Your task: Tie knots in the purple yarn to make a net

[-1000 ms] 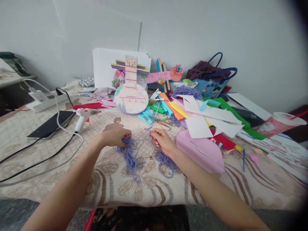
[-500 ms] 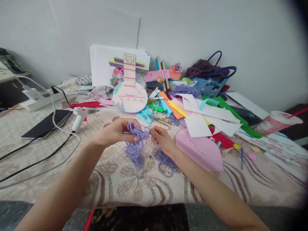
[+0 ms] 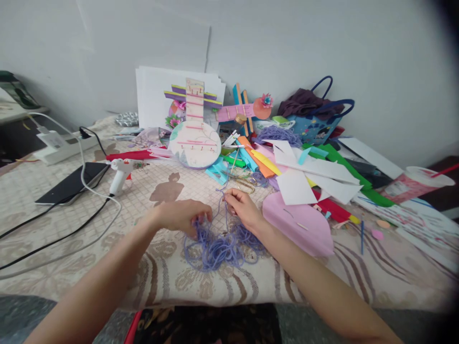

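Observation:
A loose tangle of purple yarn lies on the tablecloth in front of me. My left hand is down at the tangle's left side, its fingers curled round some of the loops. Between thumb and fingertips, my right hand pinches a yarn strand a little above the pile; the strand hangs down to the tangle and a short end sticks out past the fingers. A pink paper piece lies just right of my right hand. Gold-handled scissors rest just beyond it.
A white glue gun with its cable and a black tablet-like slab are at left. Paper scraps crowd the right, near a cup with a straw. Behind stand a decorated round board and a blue bag.
My left hand has moved down, lowering its raised bunch of yarn onto the table, where it has spread out beside the other yarn. My right hand keeps its pinch almost in place.

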`<state>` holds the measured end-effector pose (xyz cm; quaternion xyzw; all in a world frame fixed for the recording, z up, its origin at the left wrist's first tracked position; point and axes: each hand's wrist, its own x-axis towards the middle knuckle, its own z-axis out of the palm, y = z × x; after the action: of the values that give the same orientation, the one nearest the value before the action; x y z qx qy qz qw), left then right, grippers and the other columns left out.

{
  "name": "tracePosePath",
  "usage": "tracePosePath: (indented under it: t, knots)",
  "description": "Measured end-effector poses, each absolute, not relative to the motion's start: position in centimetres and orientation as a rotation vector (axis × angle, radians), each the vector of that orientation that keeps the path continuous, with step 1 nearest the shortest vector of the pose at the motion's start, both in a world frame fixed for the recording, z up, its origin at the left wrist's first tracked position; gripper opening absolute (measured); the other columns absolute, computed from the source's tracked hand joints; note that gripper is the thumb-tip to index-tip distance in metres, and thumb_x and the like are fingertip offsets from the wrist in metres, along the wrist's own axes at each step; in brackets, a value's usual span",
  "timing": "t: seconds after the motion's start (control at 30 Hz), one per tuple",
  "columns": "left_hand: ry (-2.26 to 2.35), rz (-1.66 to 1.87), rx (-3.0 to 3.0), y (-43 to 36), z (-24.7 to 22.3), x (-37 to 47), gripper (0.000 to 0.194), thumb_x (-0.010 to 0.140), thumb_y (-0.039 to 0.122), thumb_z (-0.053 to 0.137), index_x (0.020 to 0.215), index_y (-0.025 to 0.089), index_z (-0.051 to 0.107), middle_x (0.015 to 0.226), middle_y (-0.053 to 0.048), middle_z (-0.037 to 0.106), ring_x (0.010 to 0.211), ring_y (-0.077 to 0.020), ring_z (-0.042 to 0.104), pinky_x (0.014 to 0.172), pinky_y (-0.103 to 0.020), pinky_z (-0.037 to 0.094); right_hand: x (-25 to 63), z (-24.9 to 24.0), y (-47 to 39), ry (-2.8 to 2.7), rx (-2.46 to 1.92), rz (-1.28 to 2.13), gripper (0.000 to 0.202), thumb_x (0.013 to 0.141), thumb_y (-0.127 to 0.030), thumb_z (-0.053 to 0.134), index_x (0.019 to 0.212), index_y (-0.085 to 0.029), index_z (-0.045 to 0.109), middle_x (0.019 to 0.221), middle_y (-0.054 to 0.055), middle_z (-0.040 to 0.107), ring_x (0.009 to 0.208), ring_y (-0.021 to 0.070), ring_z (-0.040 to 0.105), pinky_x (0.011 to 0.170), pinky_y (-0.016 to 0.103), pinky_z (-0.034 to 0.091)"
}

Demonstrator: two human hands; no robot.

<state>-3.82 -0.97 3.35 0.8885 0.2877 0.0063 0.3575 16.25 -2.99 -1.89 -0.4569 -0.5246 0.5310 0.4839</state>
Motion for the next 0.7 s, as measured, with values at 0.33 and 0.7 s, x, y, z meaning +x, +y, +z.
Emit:
tracePosePath:
  t: [0.33,0.7]
  knots:
    - [1.164,0.276,2.422,1.1,4.6,-6.3,0.014,0.067,0.027,0.058,0.078,0.018,0.063,0.069,-0.001,0.060,0.064,-0.0142,0.053,0.057,-0.022,0.037,16.4,-1.6,-3.2,-1.285,-1.093,1.216,0.018,0.077,-0.034,0.054,0.068,-0.018,0.049,0.047,-0.008,0.035,0.040,0.0059,0.030,0.039,0.021,0.020]
    - [1.028,0.536,2.259,-0.6,3.7,-3.2,0.018,0.076,0.031,0.054,0.084,0.017,0.064,0.080,-0.003,0.067,0.072,-0.0145,0.060,0.066,-0.025,0.045,16.4,-1.8,-3.2,-1.382,-1.128,1.148,0.016,0.078,-0.032,0.052,0.069,-0.019,0.049,0.049,-0.007,0.036,0.043,0.0072,0.030,0.041,0.021,0.022]
